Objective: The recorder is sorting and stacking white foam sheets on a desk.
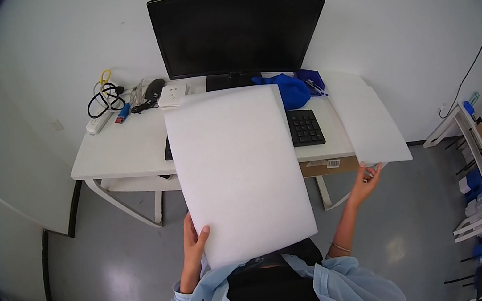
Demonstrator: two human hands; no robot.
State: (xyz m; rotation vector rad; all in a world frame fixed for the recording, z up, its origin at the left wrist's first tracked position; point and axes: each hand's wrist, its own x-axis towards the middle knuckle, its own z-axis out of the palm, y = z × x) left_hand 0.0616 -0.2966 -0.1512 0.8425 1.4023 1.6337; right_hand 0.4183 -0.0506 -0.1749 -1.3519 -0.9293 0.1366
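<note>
A large white foam sheet or pouch [239,169] lies over the middle of the white desk and reaches back to my body, covering part of a black keyboard [306,127]. My left hand [196,239] grips its lower left edge, thumb on top and fingers hidden beneath. On the desk's right end lie more white foam sheets [367,122], their front corner sticking out past the edge. My right hand [369,178] is at that front edge, fingertips touching it from below; whether it pinches a sheet is unclear.
A black monitor [237,29] stands at the back. Behind the foam are a blue cloth [290,90], a dark blue tray [311,81] and a white socket box [173,96]. Cables [106,98] and a mouse [154,88] lie back left. Shelving [481,161] stands far right.
</note>
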